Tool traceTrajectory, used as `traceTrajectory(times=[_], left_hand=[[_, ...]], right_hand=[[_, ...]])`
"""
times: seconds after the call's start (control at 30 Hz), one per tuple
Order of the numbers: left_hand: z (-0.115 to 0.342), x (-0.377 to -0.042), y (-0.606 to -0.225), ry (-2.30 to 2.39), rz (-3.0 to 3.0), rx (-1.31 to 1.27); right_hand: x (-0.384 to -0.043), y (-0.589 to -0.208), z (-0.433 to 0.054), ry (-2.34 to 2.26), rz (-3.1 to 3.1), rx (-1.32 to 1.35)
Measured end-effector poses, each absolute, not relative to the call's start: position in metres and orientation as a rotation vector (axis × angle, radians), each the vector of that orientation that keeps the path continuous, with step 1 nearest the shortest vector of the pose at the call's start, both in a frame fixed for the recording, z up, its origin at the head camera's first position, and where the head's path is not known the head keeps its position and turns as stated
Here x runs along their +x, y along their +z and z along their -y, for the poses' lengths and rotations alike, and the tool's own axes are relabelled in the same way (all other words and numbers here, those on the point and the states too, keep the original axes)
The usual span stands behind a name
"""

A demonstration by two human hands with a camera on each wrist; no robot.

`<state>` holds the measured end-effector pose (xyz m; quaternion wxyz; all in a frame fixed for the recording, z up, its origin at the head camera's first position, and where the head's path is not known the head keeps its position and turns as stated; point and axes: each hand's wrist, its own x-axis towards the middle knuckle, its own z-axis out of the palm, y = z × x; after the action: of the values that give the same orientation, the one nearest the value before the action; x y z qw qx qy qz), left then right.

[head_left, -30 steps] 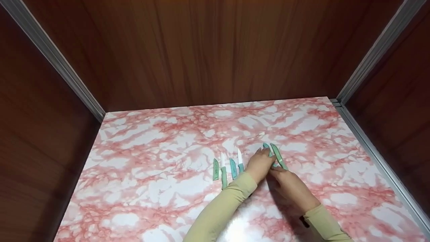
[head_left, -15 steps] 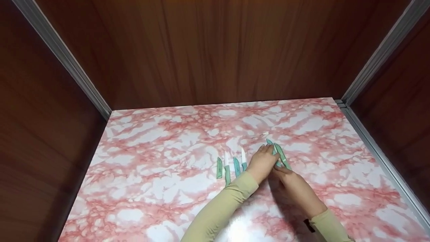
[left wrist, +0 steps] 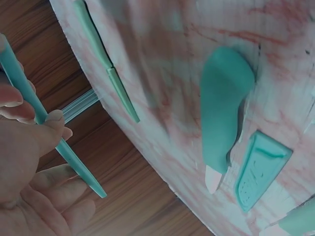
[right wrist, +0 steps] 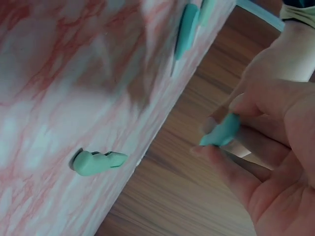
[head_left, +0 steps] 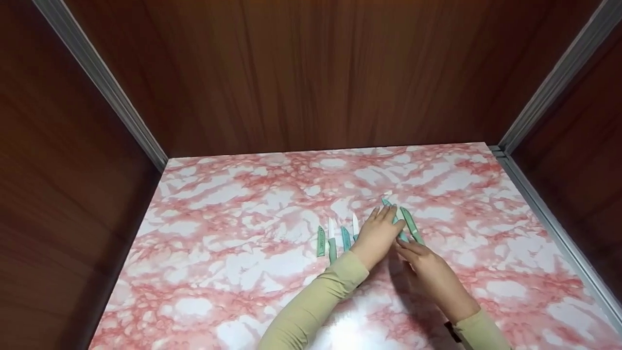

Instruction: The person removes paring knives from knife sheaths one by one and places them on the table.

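Both hands hold one teal paring knife (left wrist: 81,169) with a matching sheath over its blade. My left hand (head_left: 379,234) has thumb and fingers on its sheathed part, whose tip pokes out past the fingertips. My right hand (head_left: 427,265) pinches the handle (right wrist: 224,130) at the near end. On the table to the left lie a green sheath (head_left: 321,241), a green knife (head_left: 332,249) with a bare white blade, a teal sheath (left wrist: 263,169) and a second teal knife (left wrist: 224,103), also bare-bladed. The left forearm partly covers these in the head view.
A green sheathed knife (head_left: 412,226) lies just right of the hands. The tabletop (head_left: 218,272) has a red and white marbled pattern. Brown wood-grain panels (head_left: 311,78) stand behind and at both sides, with grey metal rails (head_left: 539,78) at the corners.
The tip of the held teal knife shows farther beyond my left fingers than a second ago. Both hands stay together at the knife. The head view has shifted slightly.
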<state>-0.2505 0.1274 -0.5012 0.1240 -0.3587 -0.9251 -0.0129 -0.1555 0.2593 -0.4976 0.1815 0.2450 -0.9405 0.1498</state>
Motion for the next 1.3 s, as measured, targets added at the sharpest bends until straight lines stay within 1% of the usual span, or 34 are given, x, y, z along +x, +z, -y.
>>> traceTrajectory(times=[0.47,0.73,1.3], left_hand=[[-0.114,-0.233,-0.491,-0.017,2.676,-0.996],[-0.099,-0.226,-0.493,-0.058,2.639,-0.971],[-0.081,-0.211,-0.493,-0.160,2.589,-0.923]], right_hand=[[-0.150,-0.495,-0.264,0.454,2.527,0.725],[-0.148,-0.495,-0.261,0.440,2.535,0.798],[-0.146,-0.491,-0.257,0.405,2.579,0.798]])
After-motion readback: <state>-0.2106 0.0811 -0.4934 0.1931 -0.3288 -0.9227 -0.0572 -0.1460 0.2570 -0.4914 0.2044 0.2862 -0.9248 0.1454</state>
